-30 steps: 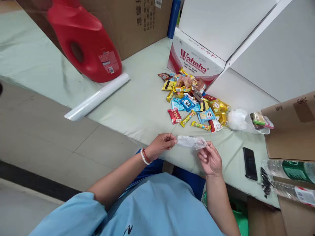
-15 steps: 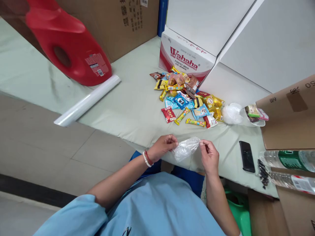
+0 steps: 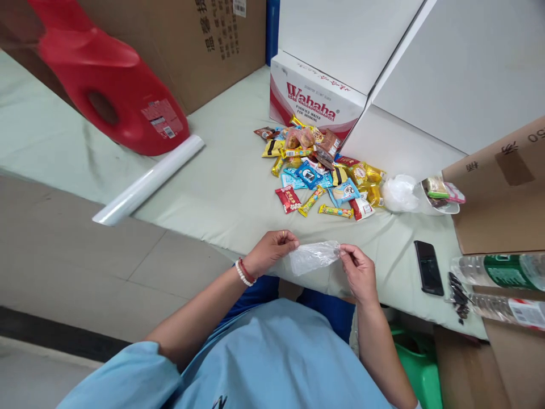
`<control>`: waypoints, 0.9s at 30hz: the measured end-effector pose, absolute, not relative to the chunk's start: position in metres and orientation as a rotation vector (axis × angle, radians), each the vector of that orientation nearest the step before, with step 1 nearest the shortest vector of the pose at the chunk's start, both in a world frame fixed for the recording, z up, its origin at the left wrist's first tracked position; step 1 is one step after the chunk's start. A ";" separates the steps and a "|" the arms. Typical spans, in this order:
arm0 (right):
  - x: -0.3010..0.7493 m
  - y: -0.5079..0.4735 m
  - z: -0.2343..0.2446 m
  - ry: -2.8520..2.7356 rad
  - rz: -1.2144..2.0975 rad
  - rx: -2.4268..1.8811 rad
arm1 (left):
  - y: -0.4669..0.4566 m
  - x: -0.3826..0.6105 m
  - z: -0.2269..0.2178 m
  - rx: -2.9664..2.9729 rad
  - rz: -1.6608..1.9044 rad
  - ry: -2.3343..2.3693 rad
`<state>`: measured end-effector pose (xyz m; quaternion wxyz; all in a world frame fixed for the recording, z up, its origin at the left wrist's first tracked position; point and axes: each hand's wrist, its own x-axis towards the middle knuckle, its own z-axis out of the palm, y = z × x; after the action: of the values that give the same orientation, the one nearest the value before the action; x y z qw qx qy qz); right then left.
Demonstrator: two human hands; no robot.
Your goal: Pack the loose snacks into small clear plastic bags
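bag (image 3: 313, 257) held btwn left hand (image 3: 270, 250) & right hand (image 3: 360, 270), each pinching one end. film looks thin: a hard tug could rip it or pop it loose.

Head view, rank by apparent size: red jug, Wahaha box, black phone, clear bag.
1. red jug, partly out of frame
2. Wahaha box
3. clear bag and black phone: look about alike, so unranked

The left hand (image 3: 272, 250) and right hand (image 3: 357, 270) pinch opposite ends of a small clear plastic bag (image 3: 313, 257) above the pale green padded surface (image 3: 230, 187). A heap of colourful wrapped snacks (image 3: 319, 173) lies beyond, with a black phone (image 3: 428, 267) to the right.
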<state>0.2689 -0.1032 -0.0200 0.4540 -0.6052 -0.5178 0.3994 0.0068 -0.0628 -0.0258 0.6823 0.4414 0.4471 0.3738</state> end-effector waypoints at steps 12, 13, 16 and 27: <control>0.245 -0.101 -0.006 -0.857 1.331 -1.181 | -0.087 0.032 -0.019 0.798 0.653 0.724; 0.245 -0.101 -0.006 -0.884 1.312 -1.192 | -0.087 0.035 -0.021 0.840 0.683 0.735; 0.253 -0.100 -0.007 -0.952 1.173 -1.269 | -0.079 0.031 -0.025 0.940 0.827 0.846; 0.250 -0.104 -0.013 -1.114 1.095 -1.312 | -0.082 0.058 -0.016 1.398 0.987 0.955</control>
<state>0.2500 -0.1036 -0.0131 0.5233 -0.5481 -0.4654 0.4574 0.0578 -0.0824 -0.0159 0.5573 0.5922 0.4049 0.4181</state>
